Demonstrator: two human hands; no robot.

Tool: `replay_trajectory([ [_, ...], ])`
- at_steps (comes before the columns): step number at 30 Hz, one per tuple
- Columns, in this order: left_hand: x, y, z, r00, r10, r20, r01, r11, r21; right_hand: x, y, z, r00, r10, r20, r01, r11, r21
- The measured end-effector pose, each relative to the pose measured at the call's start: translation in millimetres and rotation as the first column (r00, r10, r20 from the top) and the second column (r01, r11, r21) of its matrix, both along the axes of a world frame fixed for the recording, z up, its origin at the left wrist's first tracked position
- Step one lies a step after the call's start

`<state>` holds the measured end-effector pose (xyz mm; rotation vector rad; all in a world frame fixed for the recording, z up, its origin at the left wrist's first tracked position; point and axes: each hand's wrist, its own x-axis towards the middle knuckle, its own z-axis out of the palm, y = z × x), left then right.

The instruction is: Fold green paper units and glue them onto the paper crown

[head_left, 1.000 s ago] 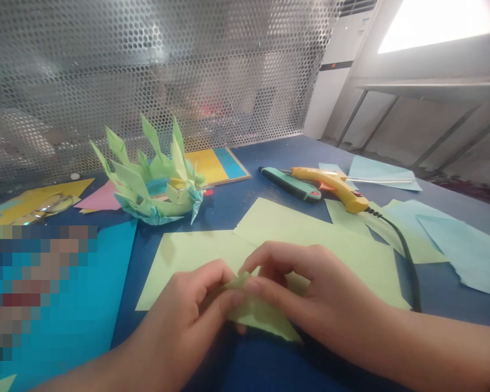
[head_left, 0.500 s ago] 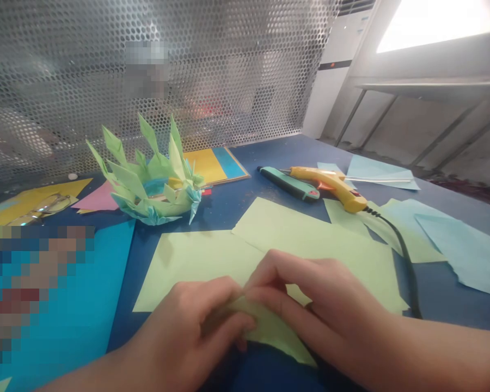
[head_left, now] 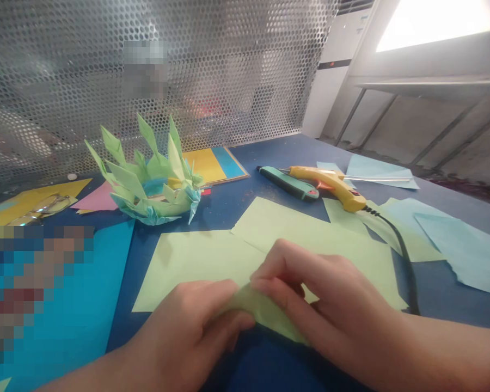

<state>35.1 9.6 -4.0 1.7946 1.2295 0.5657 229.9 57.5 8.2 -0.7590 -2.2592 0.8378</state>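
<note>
A small piece of light green paper [head_left: 265, 313] is held between my two hands, above the front of the blue table. My left hand [head_left: 191, 321] is closed on its left part, thumb and fingers pinching it. With thumb and forefinger together, my right hand [head_left: 310, 299] pinches its top edge. The far fingers of both hands are partly hidden. Larger light green sheets [head_left: 188, 261] lie flat just beyond my hands. Behind them stands a folded green paper crown [head_left: 155, 190] with pointed leaves and blue folded pieces along its base.
A yellow glue gun [head_left: 326, 182] with a black cord lies beside a green-and-black cutter [head_left: 288, 182]. Light blue papers [head_left: 465, 250] are at right. At left are a blue sheet [head_left: 114, 267], glasses [head_left: 44, 207] and a pink paper [head_left: 100, 197]. A perforated metal panel [head_left: 228, 71] stands behind.
My right hand has shifted slightly up and right along the paper, widening the gap between my fingertips. The paper's lower right corner has lifted. My left hand stays nearly in place.
</note>
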Motion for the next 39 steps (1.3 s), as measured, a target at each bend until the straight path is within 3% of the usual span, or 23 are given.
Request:
replay_trajectory([
  [7, -3.6, -1.0, 4.8, 0.988, -0.057, 0.142, 0.069, 0.995, -0.079, 3.5, 0.9, -0.5, 1.000, -0.014, 0.008, 0.014, 1.000, 0.008],
  [13, -5.2, 0.0, 2.8, 0.959, 0.169, 0.229, -0.105, 0.957, -0.271, 0.0, 8.9, -4.9, 0.995, -0.104, 0.013, 0.104, 0.990, -0.092],
  [19, -4.4, -2.0, 4.0, 0.934, 0.213, 0.288, -0.102, 0.929, -0.356, -3.5, 10.1, -6.2, 0.980, -0.197, -0.010, 0.192, 0.964, -0.182],
  [22, -4.0, -3.0, 4.9, 0.936, 0.226, 0.270, -0.119, 0.925, -0.360, -3.6, 8.1, -4.5, 0.985, -0.171, -0.033, 0.161, 0.966, -0.204],
  [25, -3.2, -3.5, 5.9, 0.948, 0.229, 0.220, -0.160, 0.942, -0.294, -3.5, 5.7, -2.8, 0.998, -0.067, 0.009, 0.067, 0.974, -0.216],
  [27, -2.6, -3.6, 5.7, 0.954, 0.224, 0.199, -0.182, 0.960, -0.211, -3.5, 4.8, -2.9, 0.999, -0.009, 0.036, 0.016, 0.981, -0.193],
  [30, -2.1, -3.1, 3.5, 0.934, 0.256, 0.249, -0.225, 0.963, -0.148, -3.2, 5.7, -5.1, 0.999, -0.037, 0.016, 0.039, 0.991, -0.127],
  [33, -2.0, -1.1, 0.9, 0.888, 0.330, 0.321, -0.277, 0.940, -0.199, -2.4, 8.5, -6.9, 0.997, -0.078, -0.026, 0.077, 0.996, -0.035],
  [39, -4.4, 5.4, -0.5, 0.822, 0.441, 0.360, -0.327, 0.883, -0.336, 0.7, 11.5, -6.3, 0.998, 0.015, -0.057, -0.004, 0.985, 0.174],
])
